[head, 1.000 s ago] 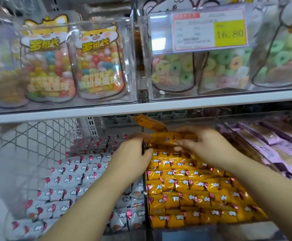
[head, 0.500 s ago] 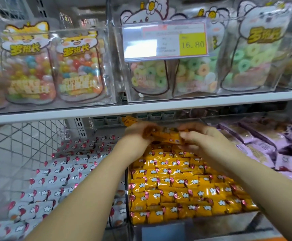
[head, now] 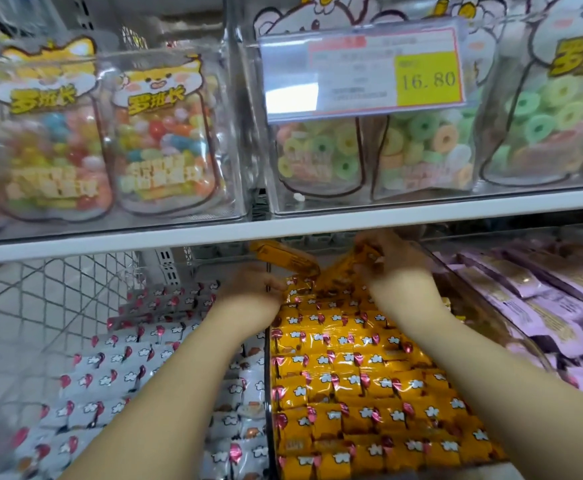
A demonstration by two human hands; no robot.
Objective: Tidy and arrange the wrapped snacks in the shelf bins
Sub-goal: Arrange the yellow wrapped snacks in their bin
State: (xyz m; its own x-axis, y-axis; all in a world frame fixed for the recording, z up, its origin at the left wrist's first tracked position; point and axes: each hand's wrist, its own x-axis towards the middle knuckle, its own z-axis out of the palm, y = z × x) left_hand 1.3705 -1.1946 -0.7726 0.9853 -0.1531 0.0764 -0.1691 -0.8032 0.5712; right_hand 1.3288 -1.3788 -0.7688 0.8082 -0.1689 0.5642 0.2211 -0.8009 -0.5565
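Orange snacks (head: 359, 375) fill the middle bin at lower centre of the frame in tidy rows, and the work now is at the back of that bin, just under the shelf (head: 144, 237). The right hand (head: 401, 271) is up at centre, fingers curled round a few of the orange snacks and lifting them on a slant. The left hand (head: 248, 296) sits at the divider (head: 268, 375), fingers bent; I cannot tell whether it pinches anything or only steadies the row. One packet (head: 283, 258) lies askew above it, tilted against the back. To my eye the rear row is being straightened, and most of the bin already looks done. Next, the lifted snacks want laying flat in line with the rows, and that stray packet wants setting down with them. Headroom is tight: the shelf hangs low over both hands. White snacks (head: 127, 368) lie in the lower-left bin, purple snacks (head: 532, 306) at right, both just beside the work. Above are candy bags (head: 165, 140) and a price tag (head: 363, 71).
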